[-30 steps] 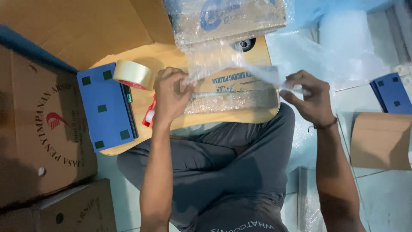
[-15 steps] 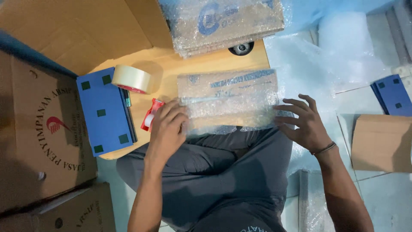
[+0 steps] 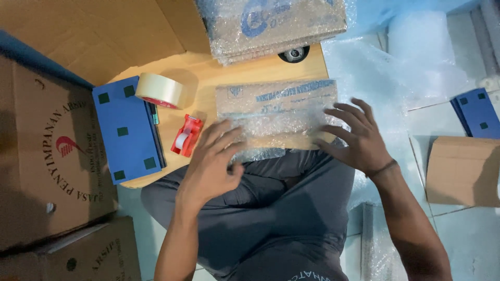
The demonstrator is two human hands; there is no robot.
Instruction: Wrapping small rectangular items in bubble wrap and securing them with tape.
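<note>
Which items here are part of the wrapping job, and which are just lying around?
In use: left hand and right hand pressing bubble wrap over the flat cardboard parcel.

Lying about: tape roll, red tape dispenser, blue board, large cardboard box.

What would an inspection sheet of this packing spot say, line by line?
Surface: low wooden board, on the seated person's lap side.
Job's things: flat cardboard parcel, bubble wrap over its near half.
Clutter: tape roll on a blue plastic panel; red tape cutter; wrapped bundle at the far edge.
Grips: left hand and right hand, both open, fingers spread on the wrap.
Cables: nothing seen.
Surroundings: printed cartons on the left; bubble wrap sheets, another blue panel and folded cardboard on the tiled floor.
</note>
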